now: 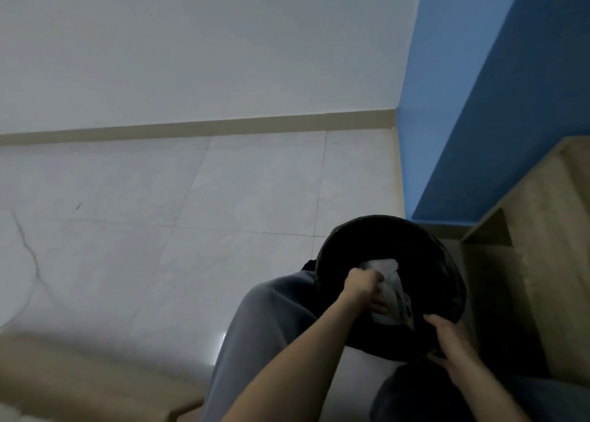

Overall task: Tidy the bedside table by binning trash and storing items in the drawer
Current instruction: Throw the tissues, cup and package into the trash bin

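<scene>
A black bin (376, 233) lined with a black bag stands on the tiled floor beside the wooden bedside table (542, 230), its mouth tilted toward me. My left hand (362, 286) reaches into the mouth and grips white crumpled trash (388, 279), paper or plastic wrapping, that lies inside the bin. My right hand (453, 342) holds the bin's near rim, fingers curled over the edge. The bedside table's top and its drawer are out of view.
Pale floor tiles (159, 230) spread to the left up to a white wall with a beige skirting. A blue wall (479, 102) rises at the right behind the table. My knees in grey trousers (271, 326) sit just below the bin. A beige edge (79, 373) lies at the lower left.
</scene>
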Demonstrator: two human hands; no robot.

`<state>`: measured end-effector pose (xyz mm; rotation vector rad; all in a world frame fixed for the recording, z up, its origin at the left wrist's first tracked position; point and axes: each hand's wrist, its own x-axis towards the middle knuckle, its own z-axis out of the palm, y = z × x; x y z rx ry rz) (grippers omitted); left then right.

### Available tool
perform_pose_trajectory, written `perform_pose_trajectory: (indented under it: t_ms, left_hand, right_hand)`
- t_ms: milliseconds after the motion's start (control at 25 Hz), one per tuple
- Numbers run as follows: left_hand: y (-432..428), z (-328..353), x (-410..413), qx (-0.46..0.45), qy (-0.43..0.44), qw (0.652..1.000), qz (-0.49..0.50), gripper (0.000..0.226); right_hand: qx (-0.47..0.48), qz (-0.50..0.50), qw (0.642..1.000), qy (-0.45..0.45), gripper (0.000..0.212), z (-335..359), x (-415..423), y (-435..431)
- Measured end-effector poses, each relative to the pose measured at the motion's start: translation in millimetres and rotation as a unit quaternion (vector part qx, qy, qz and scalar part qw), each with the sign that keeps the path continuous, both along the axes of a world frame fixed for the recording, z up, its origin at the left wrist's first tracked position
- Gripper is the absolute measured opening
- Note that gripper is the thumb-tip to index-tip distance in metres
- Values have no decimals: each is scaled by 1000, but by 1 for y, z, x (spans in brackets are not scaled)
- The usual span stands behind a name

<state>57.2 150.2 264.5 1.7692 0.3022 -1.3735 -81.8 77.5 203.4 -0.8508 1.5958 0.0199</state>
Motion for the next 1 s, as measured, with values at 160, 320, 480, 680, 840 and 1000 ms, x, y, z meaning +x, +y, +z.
perform_pose_trajectory:
  t_ms: [160, 320, 480, 680, 840, 1000]
  left_hand:
    - [-1, 13, -5, -1, 21, 1000, -8, 27]
    - [6, -2, -11, -11, -81, 996, -37, 11]
    - [38, -21, -30, 199, -247, 942, -111, 49]
    - [45, -42, -29, 116, -141, 983, 4, 60]
    - [28, -49, -1, 63, -176, 981, 43, 65]
    - [-1, -56, 46, 30, -194, 978, 64, 67]
  right_hand:
    - [2, -8, 999, -32, 58, 6, 2, 2]
    - [48, -52, 996, -61, 54, 13, 4, 3]
    - [78, -88, 990, -83, 45, 9, 8, 9]
    - [76, -100, 985, -116, 42, 3, 29, -3]
    - [75, -103, 980, -150, 39, 3, 61, -23]
    - [66, -105, 976, -180, 18, 3, 103, -51]
